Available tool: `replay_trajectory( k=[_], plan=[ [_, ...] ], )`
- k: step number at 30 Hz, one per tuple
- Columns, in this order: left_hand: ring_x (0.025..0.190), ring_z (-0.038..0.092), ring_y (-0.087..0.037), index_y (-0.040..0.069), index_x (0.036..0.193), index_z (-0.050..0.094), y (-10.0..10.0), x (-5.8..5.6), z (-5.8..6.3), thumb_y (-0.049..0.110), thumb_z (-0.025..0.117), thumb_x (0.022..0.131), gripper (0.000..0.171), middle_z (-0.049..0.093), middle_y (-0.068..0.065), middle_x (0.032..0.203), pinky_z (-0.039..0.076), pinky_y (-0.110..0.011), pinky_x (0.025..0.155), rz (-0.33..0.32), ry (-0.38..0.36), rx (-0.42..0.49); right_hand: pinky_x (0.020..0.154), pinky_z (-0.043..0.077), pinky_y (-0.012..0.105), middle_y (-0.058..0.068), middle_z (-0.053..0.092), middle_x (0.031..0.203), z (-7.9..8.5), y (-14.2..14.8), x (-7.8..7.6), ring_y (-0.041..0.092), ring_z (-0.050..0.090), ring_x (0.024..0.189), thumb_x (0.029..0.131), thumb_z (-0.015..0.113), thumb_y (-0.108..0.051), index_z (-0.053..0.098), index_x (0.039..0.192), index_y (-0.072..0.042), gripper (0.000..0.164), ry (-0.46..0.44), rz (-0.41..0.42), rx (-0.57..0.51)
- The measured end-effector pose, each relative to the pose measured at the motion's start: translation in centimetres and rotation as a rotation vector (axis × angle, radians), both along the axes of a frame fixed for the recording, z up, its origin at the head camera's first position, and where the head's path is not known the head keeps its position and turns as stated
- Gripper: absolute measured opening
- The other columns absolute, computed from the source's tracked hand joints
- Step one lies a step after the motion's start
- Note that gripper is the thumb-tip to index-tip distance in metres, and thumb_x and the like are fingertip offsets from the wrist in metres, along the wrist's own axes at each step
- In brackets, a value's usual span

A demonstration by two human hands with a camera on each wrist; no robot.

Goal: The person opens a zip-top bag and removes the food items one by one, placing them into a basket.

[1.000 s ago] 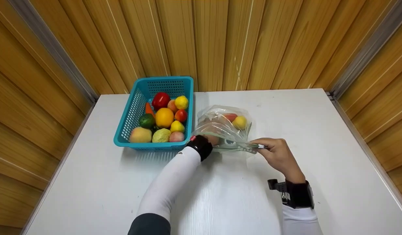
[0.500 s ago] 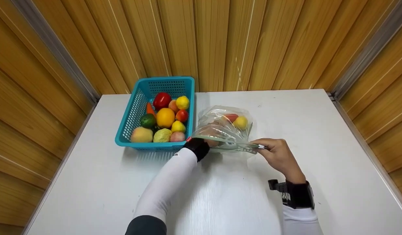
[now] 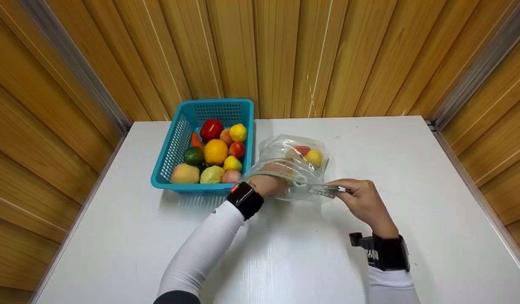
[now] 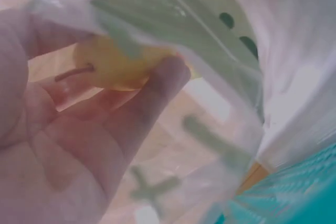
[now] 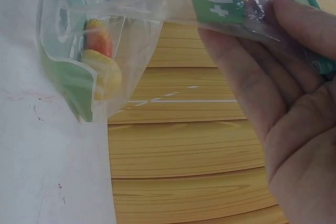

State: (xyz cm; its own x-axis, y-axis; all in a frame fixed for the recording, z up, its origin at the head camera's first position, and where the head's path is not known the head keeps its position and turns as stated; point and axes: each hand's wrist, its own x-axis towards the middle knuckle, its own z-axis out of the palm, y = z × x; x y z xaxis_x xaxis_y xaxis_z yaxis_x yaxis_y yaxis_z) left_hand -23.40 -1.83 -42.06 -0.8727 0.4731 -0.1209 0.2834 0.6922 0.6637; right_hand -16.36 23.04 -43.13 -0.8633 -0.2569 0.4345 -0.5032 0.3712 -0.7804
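Observation:
A clear plastic bag point(image 3: 281, 143) with green print lies beside the basket, its mouth facing me. My left hand point(image 3: 268, 184) reaches in through that mouth, seen partly through the film. In the left wrist view, its thumb and fingers lie around a yellow pear point(image 4: 121, 64) with a brown stem. My right hand point(image 3: 363, 200) pinches the right corner of the bag's mouth between thumb and fingers. Deeper in the bag are a red-and-yellow fruit point(image 5: 98, 39) and a round yellow fruit point(image 3: 314, 158), close together.
A teal basket point(image 3: 161, 169) stands just left of the bag on the white table point(image 3: 293, 257). It holds several fruits and vegetables, among them an orange point(image 3: 216, 152), a red pepper point(image 3: 211, 130) and a carrot point(image 3: 196, 140). A wooden wall point(image 3: 277, 63) rises behind the table.
My left hand has drawn back down and left, so more of it shows at the bag's mouth, which gapes wider. My right hand keeps its grip on the corner.

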Motion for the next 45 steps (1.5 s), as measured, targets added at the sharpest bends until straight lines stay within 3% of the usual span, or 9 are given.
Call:
replay_trajectory(
  k=[3, 7, 14, 21, 26, 33, 45],
  plan=[
    [0.116, 0.058, -0.021, 0.012, 0.143, 0.059, -0.5, 0.8, 0.5, 0.011, 0.057, 0.104, 0.039, 0.064, -0.005, 0.137, 0.046, -0.034, 0.109, -0.106, 0.150, -0.150, 0.068, 0.053, 0.011, 0.015, 0.078, 0.091, -0.1, 0.0, 0.0, 0.003, 0.070, 0.077, 0.082, 0.075, 0.016, 0.081, 0.094, 0.001, 0.020, 0.001, 0.004, -0.001],
    [0.114, 0.057, -0.025, 0.008, 0.142, 0.058, -0.9, 1.9, 1.0, 0.004, 0.062, 0.098, 0.045, 0.061, -0.010, 0.139, 0.047, -0.034, 0.107, -0.155, 0.246, -0.183, 0.067, 0.053, 0.011, 0.015, 0.078, 0.091, -0.1, 0.0, 0.0, 0.003, 0.070, 0.077, 0.082, 0.074, 0.016, 0.081, 0.095, 0.001, 0.021, 0.002, 0.008, 0.000],
    [0.110, 0.056, -0.026, 0.006, 0.146, 0.053, -1.5, 3.8, 1.8, 0.006, 0.065, 0.099, 0.048, 0.057, -0.012, 0.139, 0.048, -0.035, 0.108, -0.146, 0.293, -0.221, 0.069, 0.054, 0.012, 0.012, 0.079, 0.091, -0.2, 0.0, -0.2, 0.004, 0.070, 0.078, 0.082, 0.073, 0.018, 0.081, 0.096, 0.001, 0.023, -0.007, -0.001, 0.019],
    [0.115, 0.060, -0.027, 0.003, 0.144, 0.051, -2.1, 5.2, 1.9, -0.005, 0.069, 0.092, 0.056, 0.060, -0.014, 0.138, 0.046, -0.035, 0.111, -0.166, 0.462, -0.203, 0.069, 0.054, 0.012, 0.011, 0.079, 0.091, -0.2, 0.1, -0.1, 0.004, 0.070, 0.078, 0.082, 0.074, 0.017, 0.081, 0.096, 0.000, 0.024, -0.009, -0.005, 0.029],
    [0.111, 0.062, -0.027, 0.005, 0.141, 0.053, -2.8, 6.1, 2.1, 0.000, 0.072, 0.093, 0.052, 0.062, -0.012, 0.136, 0.050, -0.034, 0.108, -0.177, 0.478, -0.218, 0.070, 0.054, 0.012, 0.012, 0.079, 0.092, -0.1, 0.1, -0.1, 0.004, 0.070, 0.079, 0.082, 0.073, 0.017, 0.081, 0.096, 0.001, 0.023, -0.020, 0.009, 0.017],
    [0.101, 0.063, -0.026, 0.003, 0.125, 0.061, -3.7, 7.2, 2.7, 0.007, 0.078, 0.092, 0.038, 0.066, -0.011, 0.117, 0.056, -0.034, 0.097, -0.191, 0.510, -0.265, 0.071, 0.054, 0.011, 0.013, 0.079, 0.094, -0.1, 0.0, -0.2, 0.001, 0.070, 0.082, 0.082, 0.073, 0.019, 0.081, 0.096, 0.001, 0.024, -0.008, 0.018, 0.031],
    [0.109, 0.062, -0.025, 0.005, 0.133, 0.059, -5.1, 8.9, 3.0, 0.006, 0.073, 0.095, 0.040, 0.063, -0.011, 0.127, 0.054, -0.034, 0.102, -0.199, 0.533, -0.245, 0.073, 0.054, 0.011, 0.013, 0.079, 0.094, -0.1, 0.0, -0.1, 0.000, 0.069, 0.084, 0.082, 0.073, 0.018, 0.081, 0.096, 0.001, 0.023, -0.012, 0.015, 0.048]
  ],
)
